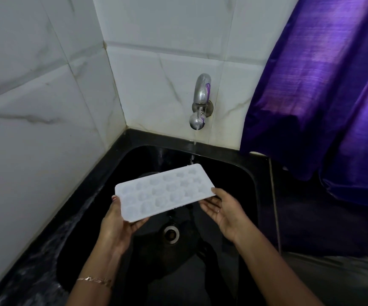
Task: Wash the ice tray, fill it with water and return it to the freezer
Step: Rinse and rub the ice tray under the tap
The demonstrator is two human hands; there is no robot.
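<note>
1. You hold the white plastic ice tray (pixel 165 193), cups facing up, above the glossy black sink basin (pixel 252 186).
2. Your left hand (pixel 116 224) pinches the tray's near left corner, thumb on top and fingers beneath.
3. Your right hand (pixel 222 213) lies palm up at the right edge, thumb on the rim, fingers under it.
4. A thin stream of water (pixel 193 151) falls from the chrome wall tap (pixel 200 100) to the tray's far end.
5. A shiny purple curtain (pixel 322 85) hangs on the right.
</note>
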